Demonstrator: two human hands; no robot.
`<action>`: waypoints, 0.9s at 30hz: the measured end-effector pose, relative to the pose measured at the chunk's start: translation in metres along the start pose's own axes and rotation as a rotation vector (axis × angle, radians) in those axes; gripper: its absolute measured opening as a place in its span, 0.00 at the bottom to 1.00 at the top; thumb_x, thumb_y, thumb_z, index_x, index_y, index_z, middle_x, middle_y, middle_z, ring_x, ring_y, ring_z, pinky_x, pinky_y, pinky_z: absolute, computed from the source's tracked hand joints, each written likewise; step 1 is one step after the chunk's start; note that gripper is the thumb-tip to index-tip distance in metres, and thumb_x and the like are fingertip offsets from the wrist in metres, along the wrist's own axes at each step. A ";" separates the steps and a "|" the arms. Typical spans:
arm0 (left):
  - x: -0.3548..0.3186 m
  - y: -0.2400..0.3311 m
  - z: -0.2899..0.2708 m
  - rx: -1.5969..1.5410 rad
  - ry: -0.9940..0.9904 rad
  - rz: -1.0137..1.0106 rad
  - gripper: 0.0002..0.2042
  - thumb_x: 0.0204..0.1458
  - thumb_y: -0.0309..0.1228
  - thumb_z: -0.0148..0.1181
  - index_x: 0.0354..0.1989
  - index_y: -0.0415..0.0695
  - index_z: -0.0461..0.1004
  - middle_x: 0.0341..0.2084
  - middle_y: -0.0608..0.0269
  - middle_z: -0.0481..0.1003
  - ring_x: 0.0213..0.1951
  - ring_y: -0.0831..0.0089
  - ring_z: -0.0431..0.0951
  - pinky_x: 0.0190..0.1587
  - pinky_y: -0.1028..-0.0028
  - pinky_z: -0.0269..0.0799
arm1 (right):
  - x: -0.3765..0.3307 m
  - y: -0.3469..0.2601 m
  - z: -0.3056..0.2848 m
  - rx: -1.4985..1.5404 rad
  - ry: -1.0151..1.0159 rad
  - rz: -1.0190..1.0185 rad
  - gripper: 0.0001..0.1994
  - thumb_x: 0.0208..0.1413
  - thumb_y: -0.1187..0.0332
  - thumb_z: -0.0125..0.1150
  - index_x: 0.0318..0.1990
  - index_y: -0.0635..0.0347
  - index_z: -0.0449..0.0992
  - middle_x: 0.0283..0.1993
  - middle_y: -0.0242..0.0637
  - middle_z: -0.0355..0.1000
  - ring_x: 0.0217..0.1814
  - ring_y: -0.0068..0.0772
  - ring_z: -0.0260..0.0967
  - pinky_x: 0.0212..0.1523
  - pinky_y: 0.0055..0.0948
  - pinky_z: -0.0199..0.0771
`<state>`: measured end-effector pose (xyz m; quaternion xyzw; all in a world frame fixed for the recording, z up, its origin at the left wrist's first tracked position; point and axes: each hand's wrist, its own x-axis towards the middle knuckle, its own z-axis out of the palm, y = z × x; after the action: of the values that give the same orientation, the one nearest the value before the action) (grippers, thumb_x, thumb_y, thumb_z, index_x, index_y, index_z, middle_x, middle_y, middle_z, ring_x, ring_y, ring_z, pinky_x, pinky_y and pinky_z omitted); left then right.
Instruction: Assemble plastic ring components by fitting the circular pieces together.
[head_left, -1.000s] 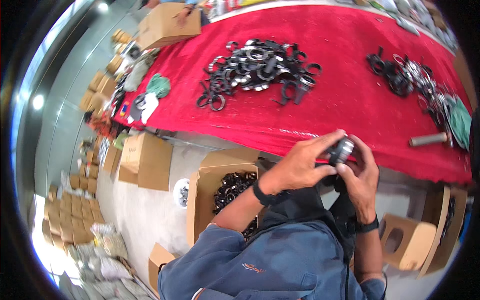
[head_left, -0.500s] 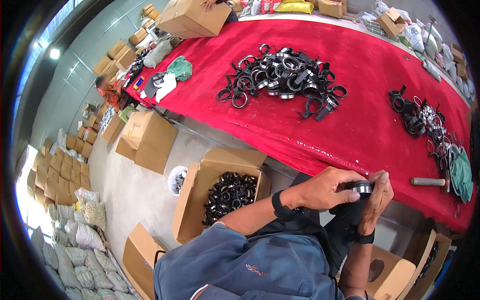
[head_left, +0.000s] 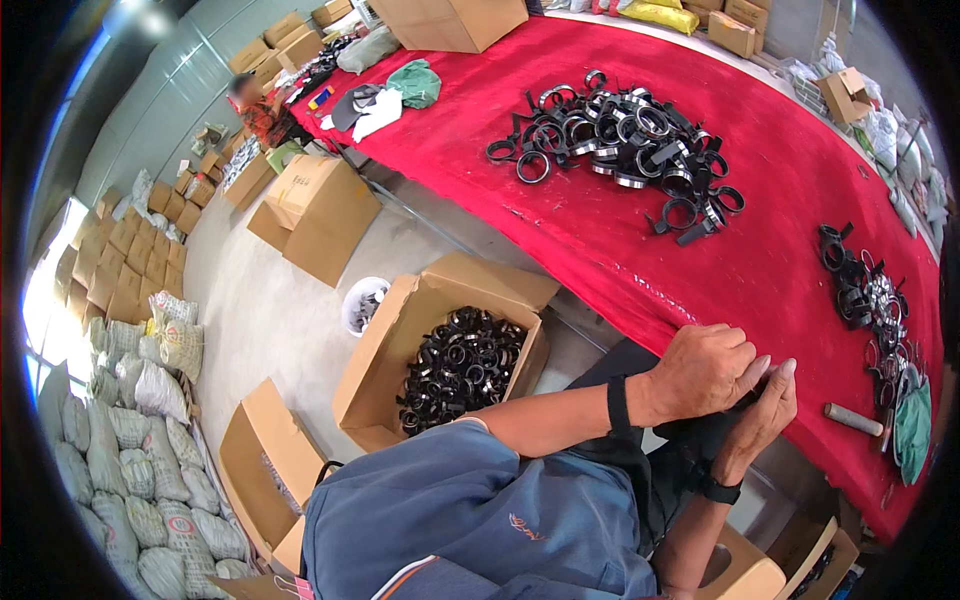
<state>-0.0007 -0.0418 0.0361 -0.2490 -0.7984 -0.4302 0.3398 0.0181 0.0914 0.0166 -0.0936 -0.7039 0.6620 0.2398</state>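
Over the table's front edge, my left hand (head_left: 700,372) is closed, its fingers curled and its thumb pointing to the right. Against it, my right hand (head_left: 766,410) is closed with thumb and fingers around a black ring (head_left: 746,401). Only a dark bit of that ring shows between the hands; my fingers hide the rest. A large pile of black rings with silver bands (head_left: 632,135) lies on the red-covered table (head_left: 600,240). Farther right is a second pile of black and silver rings (head_left: 862,290).
An open carton (head_left: 365,370) full of black rings stands left of my arm, beside a white bucket (head_left: 352,305). A grey handle (head_left: 853,419) and a green bag (head_left: 912,432) lie at the table's right end. Stacked sacks (head_left: 130,470) line the left side; a person (head_left: 262,120) sits far left.
The view has shifted, so the table things sit farther right and the right end lower. My left fingers have curled tighter, and the ring's silver band is no longer visible between my hands.
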 end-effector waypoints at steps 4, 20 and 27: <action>0.000 0.003 0.005 -0.024 0.043 0.036 0.14 0.60 0.30 0.66 0.22 0.42 0.75 0.18 0.57 0.71 0.22 0.58 0.76 0.26 0.60 0.71 | 0.006 0.003 -0.003 0.020 -0.009 -0.013 0.26 0.79 0.51 0.52 0.26 0.56 0.68 0.24 0.19 0.58 0.27 0.15 0.52 0.28 0.25 0.51; 0.001 -0.013 0.020 0.006 0.063 0.156 0.15 0.59 0.29 0.66 0.19 0.47 0.71 0.16 0.60 0.69 0.20 0.59 0.73 0.21 0.58 0.67 | 0.021 0.013 0.012 -0.286 0.176 -0.401 0.26 0.77 0.56 0.54 0.27 0.67 0.75 0.19 0.34 0.61 0.23 0.24 0.55 0.24 0.39 0.56; 0.006 -0.026 0.022 -0.521 -0.306 -0.558 0.28 0.74 0.49 0.53 0.32 0.35 0.83 0.19 0.64 0.78 0.25 0.76 0.78 0.28 0.71 0.71 | 0.028 0.030 0.008 0.081 0.168 0.092 0.32 0.76 0.49 0.57 0.18 0.58 0.65 0.18 0.23 0.59 0.24 0.17 0.52 0.24 0.32 0.52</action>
<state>-0.0295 -0.0354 0.0182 -0.1617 -0.7410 -0.6516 0.0130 -0.0152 0.1004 -0.0071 -0.1711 -0.6489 0.6900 0.2711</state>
